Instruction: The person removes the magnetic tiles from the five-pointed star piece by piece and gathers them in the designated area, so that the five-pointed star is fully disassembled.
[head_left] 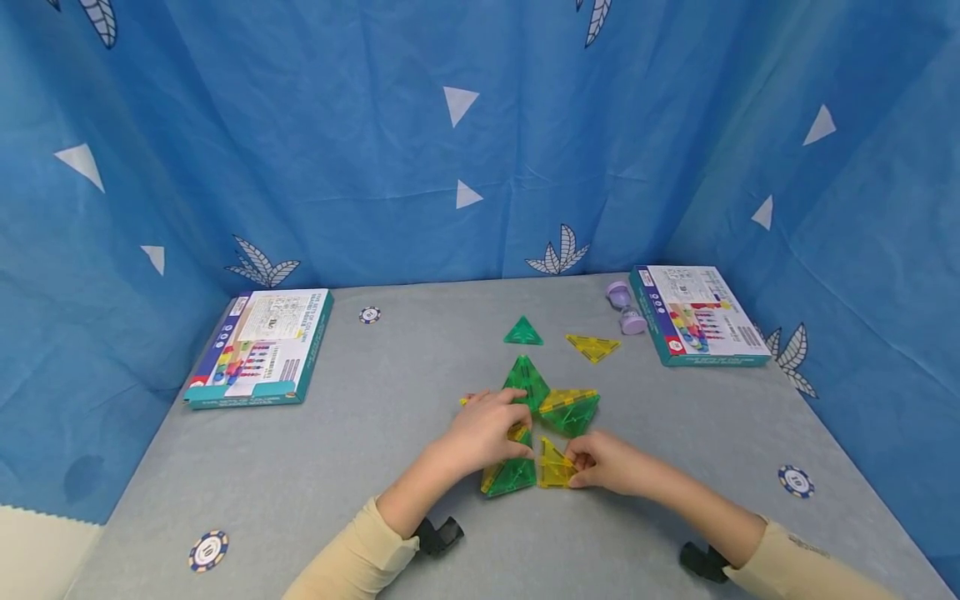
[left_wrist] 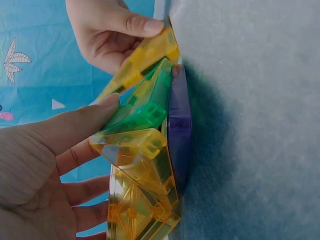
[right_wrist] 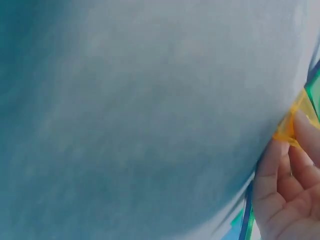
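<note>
My left hand point(head_left: 487, 429) holds a built cluster of translucent magnetic tiles, its thumb on a green triangle tile point(left_wrist: 142, 105) and its other fingers behind yellow tiles point(left_wrist: 137, 185). A purple tile point(left_wrist: 179, 115) lies at the cluster's base against the table. Just right of it, my right hand point(head_left: 609, 462) pinches a yellow triangle tile point(head_left: 553, 468) between thumb and fingers, tilted up beside the green one. Behind the hands rise a green pointed piece point(head_left: 527, 379) and a green piece with a yellow top point(head_left: 572, 412). The left hand hides part of the cluster.
Farther back lie a loose green triangle point(head_left: 522, 332) and a loose yellow triangle point(head_left: 593, 347). Boxes stand at the left point(head_left: 262, 346) and right point(head_left: 701, 315), with a purple sand timer point(head_left: 628, 308) by the right one. Chips point(head_left: 208, 551) lie about; a blue curtain point(head_left: 405, 150) encloses the table.
</note>
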